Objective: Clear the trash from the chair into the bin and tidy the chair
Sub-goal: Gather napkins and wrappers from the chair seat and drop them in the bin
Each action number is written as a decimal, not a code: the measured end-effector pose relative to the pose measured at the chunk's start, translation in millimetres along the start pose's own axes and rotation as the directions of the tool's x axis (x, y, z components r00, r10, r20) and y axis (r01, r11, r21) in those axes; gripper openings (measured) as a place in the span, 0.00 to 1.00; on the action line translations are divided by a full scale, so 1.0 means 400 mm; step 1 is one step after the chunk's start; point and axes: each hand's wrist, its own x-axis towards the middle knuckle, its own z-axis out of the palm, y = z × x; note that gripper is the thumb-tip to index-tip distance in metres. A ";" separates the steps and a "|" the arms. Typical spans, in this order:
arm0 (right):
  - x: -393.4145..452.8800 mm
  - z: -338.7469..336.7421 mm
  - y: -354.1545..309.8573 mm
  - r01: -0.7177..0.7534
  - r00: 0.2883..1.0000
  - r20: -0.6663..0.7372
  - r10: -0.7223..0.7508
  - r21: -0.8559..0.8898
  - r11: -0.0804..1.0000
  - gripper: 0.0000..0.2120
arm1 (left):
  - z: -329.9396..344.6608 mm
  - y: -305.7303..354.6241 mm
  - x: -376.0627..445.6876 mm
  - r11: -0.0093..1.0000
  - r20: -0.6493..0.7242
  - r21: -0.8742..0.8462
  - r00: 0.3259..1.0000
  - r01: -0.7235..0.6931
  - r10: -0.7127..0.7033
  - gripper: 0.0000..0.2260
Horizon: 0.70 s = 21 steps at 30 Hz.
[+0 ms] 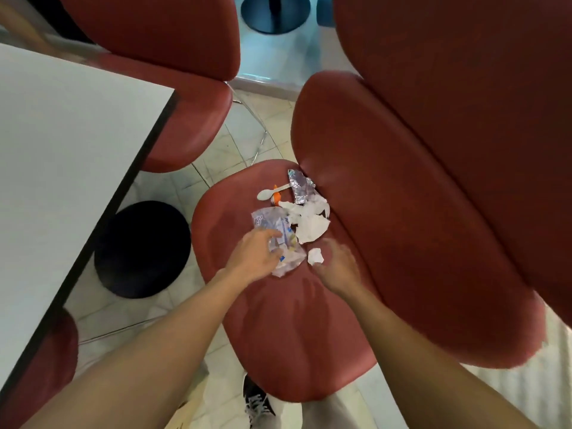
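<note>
Trash: plastic wrapper (280, 239) under my left hand (257, 258), fingers curling on it | paper wad (315, 256) just beyond my relaxed right hand (339, 267)

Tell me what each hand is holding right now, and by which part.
The left hand grips the clear plastic wrapper at its near left edge. The right hand touches the small paper wad with its fingers; a firm hold cannot be told.
</note>
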 end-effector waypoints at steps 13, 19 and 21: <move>0.353 0.072 0.054 0.045 0.992 0.123 -0.007 -0.309 0.950 0.35 | 0.135 0.017 0.403 0.963 0.058 0.269 0.997 0.031 -0.049 0.16; 0.434 0.109 0.082 0.103 0.983 0.180 -0.026 -0.436 0.894 0.32 | 0.215 -0.005 0.482 0.817 0.028 0.572 0.994 0.073 -0.108 0.16; 0.449 0.120 0.089 0.116 0.989 0.137 -0.063 -0.420 0.900 0.22 | 0.231 -0.014 0.497 0.797 0.016 0.601 0.995 0.068 -0.097 0.14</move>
